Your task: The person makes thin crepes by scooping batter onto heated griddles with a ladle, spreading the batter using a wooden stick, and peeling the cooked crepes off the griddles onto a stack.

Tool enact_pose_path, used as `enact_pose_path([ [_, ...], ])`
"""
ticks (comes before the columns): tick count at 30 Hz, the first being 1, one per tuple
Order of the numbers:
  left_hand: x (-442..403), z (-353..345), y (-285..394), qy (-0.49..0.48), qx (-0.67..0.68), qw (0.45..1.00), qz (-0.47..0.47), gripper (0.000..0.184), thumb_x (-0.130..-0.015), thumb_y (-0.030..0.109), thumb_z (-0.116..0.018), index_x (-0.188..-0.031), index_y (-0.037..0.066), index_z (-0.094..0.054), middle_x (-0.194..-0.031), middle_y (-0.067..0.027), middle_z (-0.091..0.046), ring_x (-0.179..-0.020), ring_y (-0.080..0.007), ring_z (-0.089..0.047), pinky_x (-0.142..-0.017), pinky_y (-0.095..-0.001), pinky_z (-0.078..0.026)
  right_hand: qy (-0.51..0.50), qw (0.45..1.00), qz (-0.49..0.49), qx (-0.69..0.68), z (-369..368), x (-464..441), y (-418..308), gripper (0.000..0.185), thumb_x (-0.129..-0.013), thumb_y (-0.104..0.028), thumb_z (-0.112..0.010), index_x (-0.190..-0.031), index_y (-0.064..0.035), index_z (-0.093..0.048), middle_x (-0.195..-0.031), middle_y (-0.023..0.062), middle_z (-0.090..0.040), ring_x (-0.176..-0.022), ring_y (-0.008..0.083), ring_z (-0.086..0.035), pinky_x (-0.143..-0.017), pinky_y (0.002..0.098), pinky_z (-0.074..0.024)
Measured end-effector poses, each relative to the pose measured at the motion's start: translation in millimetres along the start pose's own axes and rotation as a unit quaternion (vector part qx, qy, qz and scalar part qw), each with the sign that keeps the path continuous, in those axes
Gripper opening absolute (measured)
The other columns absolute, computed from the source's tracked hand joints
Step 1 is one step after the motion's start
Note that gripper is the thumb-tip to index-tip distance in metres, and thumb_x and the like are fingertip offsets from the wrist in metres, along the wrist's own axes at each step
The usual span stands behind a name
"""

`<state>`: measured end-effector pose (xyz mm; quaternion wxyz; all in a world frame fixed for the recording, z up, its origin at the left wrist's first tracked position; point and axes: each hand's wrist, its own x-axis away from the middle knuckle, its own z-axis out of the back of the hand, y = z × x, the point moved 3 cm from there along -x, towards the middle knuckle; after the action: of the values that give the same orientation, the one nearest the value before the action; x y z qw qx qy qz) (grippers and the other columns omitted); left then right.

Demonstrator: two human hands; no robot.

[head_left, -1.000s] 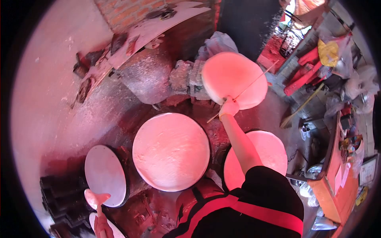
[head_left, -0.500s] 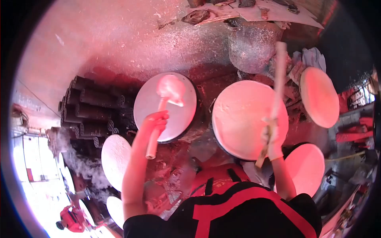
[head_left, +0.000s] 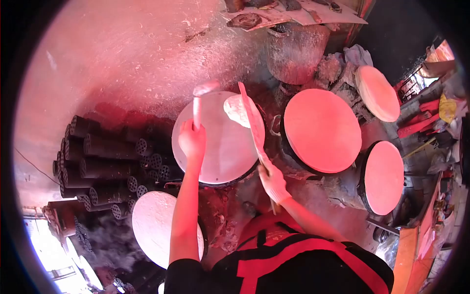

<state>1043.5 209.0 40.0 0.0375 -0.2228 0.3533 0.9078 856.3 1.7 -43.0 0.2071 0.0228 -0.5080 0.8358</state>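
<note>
My left hand [head_left: 192, 141] is closed round the handle of a ladle-like tool [head_left: 197, 110], its pale head raised at the far edge of a round griddle [head_left: 215, 157]. A blob of whitish batter or dough [head_left: 236, 110] lies on the far right of that griddle. My right hand [head_left: 274, 183], seemingly gloved, grips a long flat wooden spatula [head_left: 253, 125]. Its blade slants along the blob's right side; whether the two touch I cannot tell.
To the right stand a griddle with a round sheet [head_left: 323, 130] and another pale disc [head_left: 384, 177]. A thick disc [head_left: 378, 93] leans behind. Cylindrical coal briquettes [head_left: 110, 169] are stacked left; a coated disc [head_left: 156, 228] sits near my left arm. A large pot [head_left: 298, 54] stands behind.
My view has turned left. The right hand has brought the spatula from the right-hand griddle to the left one. The ladle-like tool has lifted, and the whitish blob now lies apart from it.
</note>
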Motion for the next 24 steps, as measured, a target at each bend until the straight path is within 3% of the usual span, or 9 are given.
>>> enact_pose_path([
  [1,1,15,4,0.027,0.038,0.999,0.005,0.015,-0.079,0.01,-0.066,-0.092,0.003,-0.064,-0.079,-0.0141,-0.063,-0.072,-0.0321,-0.063,-0.066,-0.0397,-0.049,0.042,0.992,0.096,-0.073,-17,-12,-3,0.049,-0.097,-0.021,-0.049,-0.144,-0.0182,-0.037,-0.101,0.0188,-0.065,-0.093,0.0304,-0.064,-0.08,0.0433,-0.0479],
  [3,2,43,3,0.04,0.136,0.989,0.044,0.014,-0.087,0.01,-0.064,-0.097,0.0,-0.062,-0.073,-0.0095,-0.06,-0.061,-0.0178,-0.059,-0.057,-0.0337,-0.047,-0.044,0.983,0.006,-0.177,-39,-36,-19,0.046,-0.098,-0.022,-0.049,-0.143,-0.0196,-0.041,-0.071,0.0054,-0.058,-0.059,0.0187,-0.057,-0.054,0.0357,-0.0452],
  [5,19,67,1,0.001,0.324,0.931,0.166,0.012,-0.092,0.013,-0.06,-0.093,0.002,-0.055,-0.068,-0.0034,-0.053,-0.051,-0.0095,-0.051,-0.045,-0.026,-0.04,-0.147,0.929,-0.099,-0.326,-47,-41,-41,0.044,-0.098,-0.022,-0.05,-0.142,-0.0226,-0.044,-0.059,-0.0024,-0.047,-0.042,0.0117,-0.045,-0.039,0.0293,-0.037],
  [8,65,82,-24,-0.001,0.455,0.827,0.33,0.015,-0.095,0.016,-0.055,-0.087,0.007,-0.046,-0.065,0.0027,-0.043,-0.045,-0.0045,-0.039,-0.039,-0.0199,-0.03,-0.195,0.871,-0.163,-0.42,-32,-35,-41,0.041,-0.099,-0.024,-0.051,-0.14,-0.0272,-0.047,-0.055,-0.008,-0.032,-0.036,0.0032,-0.028,-0.034,0.0211,-0.0218],
  [11,132,95,-65,-0.082,0.498,0.752,0.425,0.018,-0.093,0.014,-0.055,-0.08,0.012,-0.043,-0.061,0.0058,-0.037,-0.044,-0.0046,-0.035,-0.038,-0.0207,-0.027,-0.082,0.9,-0.121,-0.41,-6,4,-25,0.041,-0.099,-0.028,-0.051,-0.14,-0.0282,-0.046,-0.054,-0.0087,-0.031,-0.036,0.0041,-0.029,-0.034,0.0226,-0.0231],
  [14,196,103,-68,-0.097,0.598,0.602,0.52,0.017,-0.095,0.013,-0.056,-0.08,0.01,-0.048,-0.057,0.007,-0.035,-0.042,-0.0038,-0.032,-0.036,-0.0196,-0.025,0.011,0.914,-0.144,-0.379,-27,8,-7,0.037,-0.098,-0.029,-0.053,-0.135,-0.0312,-0.052,-0.051,-0.0091,-0.027,-0.035,0.0039,-0.025,-0.032,0.0224,-0.0191],
  [18,238,120,-40,-0.113,0.739,0.388,0.539,0.019,-0.098,0.018,-0.055,-0.083,0.007,-0.051,-0.053,0.007,-0.033,-0.04,-0.0037,-0.03,-0.033,-0.0195,-0.024,-0.122,0.909,-0.134,-0.374,-58,-14,-48,0.037,-0.099,-0.03,-0.052,-0.136,-0.0309,-0.05,-0.052,-0.0085,-0.029,-0.035,0.0055,-0.028,-0.033,0.0232,-0.0221],
  [21,257,118,-34,-0.076,0.786,0.28,0.546,0.022,-0.098,0.021,-0.056,-0.083,0.007,-0.051,-0.051,0.0064,-0.032,-0.04,-0.0046,-0.031,-0.033,-0.0196,-0.026,-0.195,0.917,-0.129,-0.322,-68,-29,-69,0.037,-0.098,-0.03,-0.052,-0.135,-0.0284,-0.05,-0.055,-0.0079,-0.032,-0.035,0.006,-0.028,-0.034,0.0238,-0.0225],
  [24,264,115,-25,-0.008,0.766,0.294,0.572,0.021,-0.097,0.02,-0.058,-0.082,0.007,-0.051,-0.052,0.0065,-0.034,-0.04,-0.0045,-0.032,-0.034,-0.0195,-0.026,-0.299,0.899,-0.146,-0.283,-33,-29,-74,0.033,-0.098,-0.03,-0.052,-0.131,-0.0243,-0.052,-0.058,-0.0069,-0.036,-0.036,0.0063,-0.029,-0.035,0.0245,-0.0235],
])
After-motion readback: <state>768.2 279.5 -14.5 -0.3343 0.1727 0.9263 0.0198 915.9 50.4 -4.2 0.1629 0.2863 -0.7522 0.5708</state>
